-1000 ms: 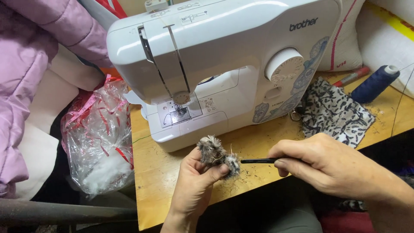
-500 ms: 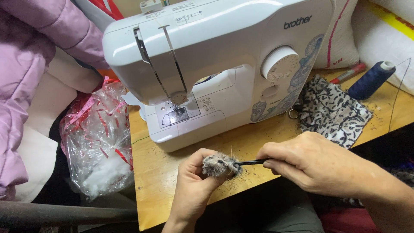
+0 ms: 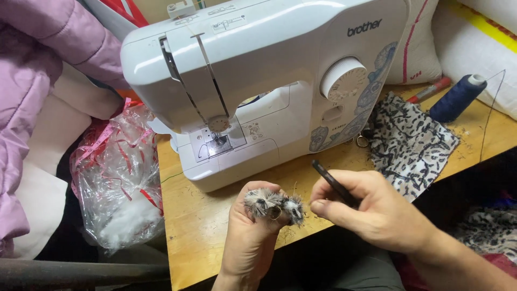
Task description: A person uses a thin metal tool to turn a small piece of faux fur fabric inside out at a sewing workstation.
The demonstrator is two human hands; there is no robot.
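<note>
Over on the far left a puffy lilac quilted jacket is bunching up against the edge of the shot, and just right of it a crinkly clear plastic bag with red ribbon strips is slumping off the left end of the wooden table; it's holding a wad of white stuffing at the bottom. Next along, a big white sewing machine is taking up most of the tabletop, so there's only a narrow strip of bare wood in front of it, running to the near edge.

That's where the work is happening. The person's left hand is pinching shut on a small fuzzy grey-and-white fabric piece, holding it up just over the front edge of the table. The right hand is sitting just beside it, fingers closed around a thin black stick-like tool that's pointing up and left, tip clear of the fuzzy piece.

Further right, a black-and-white leopard-print cloth scrap is lying flat against the machine's base, with a red marker pen and a navy thread spool behind it, its thread trailing off to the right. A white sack with a yellow stripe is crowding the back right corner.
</note>
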